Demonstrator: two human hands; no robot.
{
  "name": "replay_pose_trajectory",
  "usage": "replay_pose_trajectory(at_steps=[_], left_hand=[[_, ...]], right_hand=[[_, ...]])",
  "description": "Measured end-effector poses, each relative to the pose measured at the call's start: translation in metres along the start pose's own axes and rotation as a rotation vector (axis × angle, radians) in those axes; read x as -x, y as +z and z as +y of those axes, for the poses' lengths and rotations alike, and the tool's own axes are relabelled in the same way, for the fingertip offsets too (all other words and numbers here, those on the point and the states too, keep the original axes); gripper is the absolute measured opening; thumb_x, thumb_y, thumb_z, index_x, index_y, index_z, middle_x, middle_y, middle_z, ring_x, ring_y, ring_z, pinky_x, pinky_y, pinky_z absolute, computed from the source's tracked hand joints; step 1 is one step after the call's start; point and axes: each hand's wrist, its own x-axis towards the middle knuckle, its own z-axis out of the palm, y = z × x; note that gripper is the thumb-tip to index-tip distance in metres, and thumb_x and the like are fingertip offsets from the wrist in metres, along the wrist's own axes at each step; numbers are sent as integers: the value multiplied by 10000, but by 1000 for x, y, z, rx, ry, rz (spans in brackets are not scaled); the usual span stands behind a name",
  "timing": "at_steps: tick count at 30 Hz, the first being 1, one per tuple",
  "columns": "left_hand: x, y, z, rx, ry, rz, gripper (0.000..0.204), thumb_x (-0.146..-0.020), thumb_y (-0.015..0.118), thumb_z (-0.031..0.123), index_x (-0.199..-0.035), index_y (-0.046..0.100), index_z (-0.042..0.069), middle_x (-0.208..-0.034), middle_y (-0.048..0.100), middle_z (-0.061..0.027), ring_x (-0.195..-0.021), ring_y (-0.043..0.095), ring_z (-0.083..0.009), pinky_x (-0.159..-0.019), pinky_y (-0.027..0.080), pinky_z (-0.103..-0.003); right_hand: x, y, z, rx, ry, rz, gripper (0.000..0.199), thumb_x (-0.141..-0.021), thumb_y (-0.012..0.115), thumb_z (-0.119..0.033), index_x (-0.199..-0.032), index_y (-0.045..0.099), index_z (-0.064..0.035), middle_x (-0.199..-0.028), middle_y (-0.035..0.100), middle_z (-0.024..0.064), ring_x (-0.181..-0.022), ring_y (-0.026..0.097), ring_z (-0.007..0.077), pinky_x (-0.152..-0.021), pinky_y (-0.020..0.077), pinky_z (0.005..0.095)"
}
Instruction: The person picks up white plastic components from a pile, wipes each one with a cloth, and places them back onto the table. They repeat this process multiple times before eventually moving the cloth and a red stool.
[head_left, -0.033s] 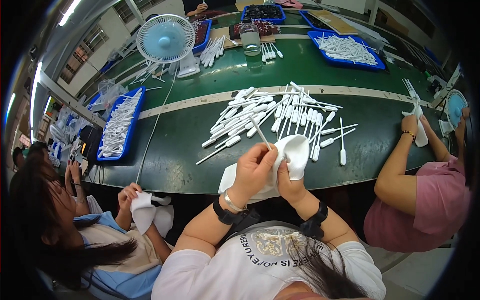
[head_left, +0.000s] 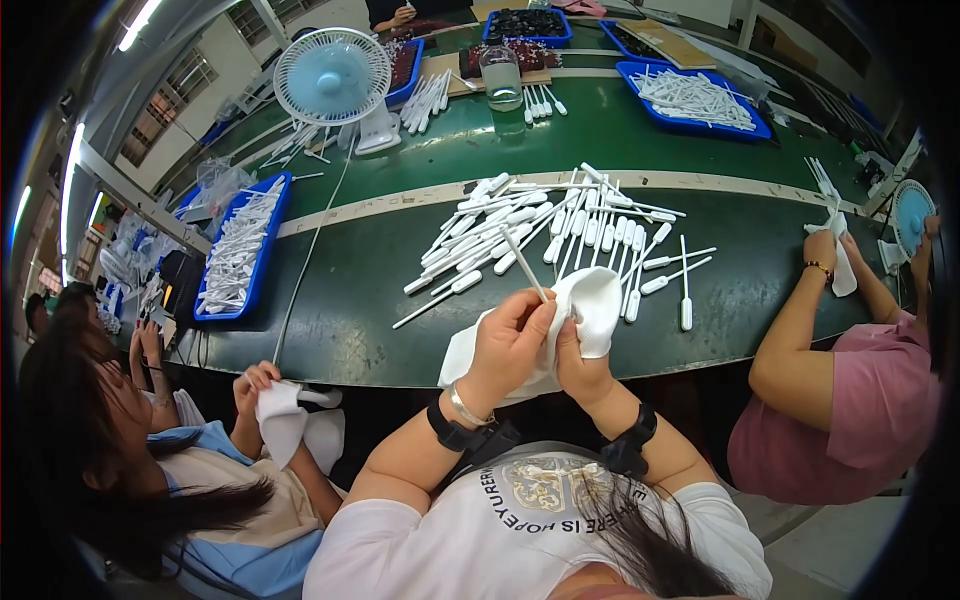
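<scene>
My left hand [head_left: 515, 340] pinches a thin white stick [head_left: 522, 262] between thumb and fingers. Its upper end points up and left, while the lower end is hidden by my fingers and the cloth. A white cloth [head_left: 592, 305] is bunched in my right hand [head_left: 580, 372], thumb pressed on it, with more of the fabric hanging behind my left hand. Just beyond my hands lies a loose heap of white dropper-shaped sticks [head_left: 520, 216], each a thin stem with an oval bulb.
A blue tray [head_left: 262, 262] of similar sticks stands left, another blue tray [head_left: 765, 130] far right. A white fan [head_left: 332, 80] and a glass jar [head_left: 500, 80] stand farther back. A cable [head_left: 310, 250] crosses the green table [head_left: 370, 345]. Co-workers sit on both sides, holding white cloths.
My hands, the stick and my cloth have hardly moved. The cloth of the person on my left has shifted slightly to the left.
</scene>
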Motion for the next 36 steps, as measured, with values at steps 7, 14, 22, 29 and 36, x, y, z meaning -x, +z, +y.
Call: replay_pose_trajectory(at_steps=[7,14,22,29,36], left_hand=[[4,-6,-5,-295,436,38,146,-783,582,32,-928,577,16,-868,541,-76,-740,517,-141,-632,423,-230],[-1,0,-6,-675,852,-27,220,-682,614,-34,-886,573,34,-877,544,-103,-756,515,-233,-653,425,-273],[-8,-13,4,-687,753,70,203,-715,582,-39,-899,559,45,-838,547,-103,-682,516,-206,-601,421,-264],[21,-13,7,-204,78,8,124,-791,527,27,-914,543,38,-747,544,-111,-623,520,-275,-567,432,-293],[19,-2,-10,-807,463,-61,152,-792,533,52,-937,529,6,-781,565,-149,-656,544,-312,-589,450,-312]], right_hand=[[4,1,24,1,10,18,265,-913,391,-148,-1135,421,-8,-994,511,63,-890,502,143,-759,408,260],[3,-6,30,-387,228,63,264,-921,374,-143,-1144,424,-11,-1031,508,53,-925,491,133,-777,409,267],[-7,-4,13,-623,226,262,329,-918,378,-155,-1215,375,-12,-1120,480,61,-991,467,127,-860,371,260],[5,14,-3,-299,-153,52,401,-893,423,-119,-1265,312,-17,-1152,462,74,-1034,454,146,-871,377,270],[1,10,8,-386,144,35,423,-886,431,-82,-1278,285,-15,-1151,462,85,-1023,467,148,-874,381,265]])
